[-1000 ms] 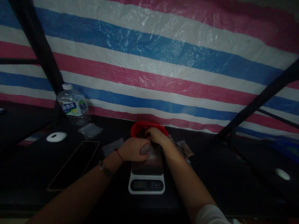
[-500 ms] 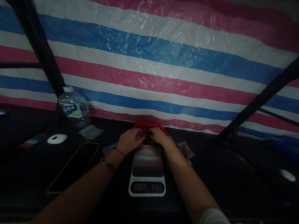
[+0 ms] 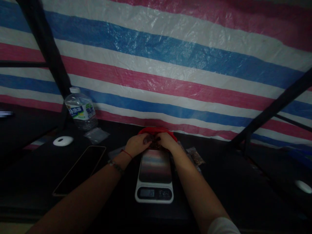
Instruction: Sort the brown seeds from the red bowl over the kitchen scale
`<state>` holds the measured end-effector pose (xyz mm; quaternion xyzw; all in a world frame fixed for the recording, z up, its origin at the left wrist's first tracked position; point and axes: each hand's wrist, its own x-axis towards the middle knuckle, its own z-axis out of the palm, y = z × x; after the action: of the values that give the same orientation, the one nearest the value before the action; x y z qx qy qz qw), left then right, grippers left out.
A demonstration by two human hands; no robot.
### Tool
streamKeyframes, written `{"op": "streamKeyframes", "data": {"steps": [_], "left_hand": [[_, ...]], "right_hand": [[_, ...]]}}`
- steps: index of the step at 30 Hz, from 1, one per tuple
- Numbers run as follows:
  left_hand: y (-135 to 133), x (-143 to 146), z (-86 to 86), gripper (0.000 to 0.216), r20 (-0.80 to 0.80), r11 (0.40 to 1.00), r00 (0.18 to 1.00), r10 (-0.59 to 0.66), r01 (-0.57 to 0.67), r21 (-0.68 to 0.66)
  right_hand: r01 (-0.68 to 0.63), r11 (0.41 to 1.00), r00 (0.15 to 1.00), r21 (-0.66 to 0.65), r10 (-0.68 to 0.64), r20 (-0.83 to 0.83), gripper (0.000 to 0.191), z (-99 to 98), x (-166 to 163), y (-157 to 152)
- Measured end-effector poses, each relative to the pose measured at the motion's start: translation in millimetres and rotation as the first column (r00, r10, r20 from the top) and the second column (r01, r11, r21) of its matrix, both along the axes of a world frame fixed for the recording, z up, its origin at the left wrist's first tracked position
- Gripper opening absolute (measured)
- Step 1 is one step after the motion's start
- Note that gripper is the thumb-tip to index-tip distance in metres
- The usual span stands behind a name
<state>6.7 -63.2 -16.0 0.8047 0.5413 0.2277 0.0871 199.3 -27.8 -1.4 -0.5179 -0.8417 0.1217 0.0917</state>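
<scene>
1. Left hand [image 3: 136, 145]: grip curled together over the near rim of the red bowl [image 3: 157, 131]; whether it clamps anything cannot be told.
2. Right hand [image 3: 166, 141]: fingers bent into the bowl, touching its dark contents; hold unclear.
3. Red bowl: on the dark surface [image 3: 219, 182], just behind the kitchen scale [image 3: 154, 177].
4. Phone [image 3: 80, 170], white disc [image 3: 63, 140] and water bottle [image 3: 80, 110]: left of the scale.
5. Small bag [image 3: 195, 156]: right of the bowl.

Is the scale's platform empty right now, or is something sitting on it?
Empty: the scale shows a bare reflective platform, and both hands, left hand and right hand, are behind it at the red bowl.
</scene>
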Motion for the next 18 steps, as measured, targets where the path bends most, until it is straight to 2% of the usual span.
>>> {"op": "streamKeyframes", "data": {"steps": [7,10,14,18], "left_hand": [[5,-1,-4.5,0.032,0.021,0.999,0.999,-0.048,0.048,-0.009],[5,0,-5.3,0.033,0.011,0.999,0.999,-0.039,0.039,-0.009],[6,0,-7.1,0.034,-0.010,1.000,1.000,-0.017,0.016,-0.019],[6,-1,-8.3,0.038,-0.007,1.000,1.000,0.011,-0.011,-0.013]], "right_hand": [[0.013,0.990,0.987,0.137,0.009,-0.160,0.023,16.1,-5,-4],[-0.025,0.993,0.980,0.118,0.048,-0.194,0.023,22.3,-11,-9],[-0.103,0.990,0.981,0.095,0.117,-0.155,0.023,27.7,-18,-15],[-0.114,0.989,0.975,0.098,0.131,-0.181,0.031,30.4,-20,-19]]}}
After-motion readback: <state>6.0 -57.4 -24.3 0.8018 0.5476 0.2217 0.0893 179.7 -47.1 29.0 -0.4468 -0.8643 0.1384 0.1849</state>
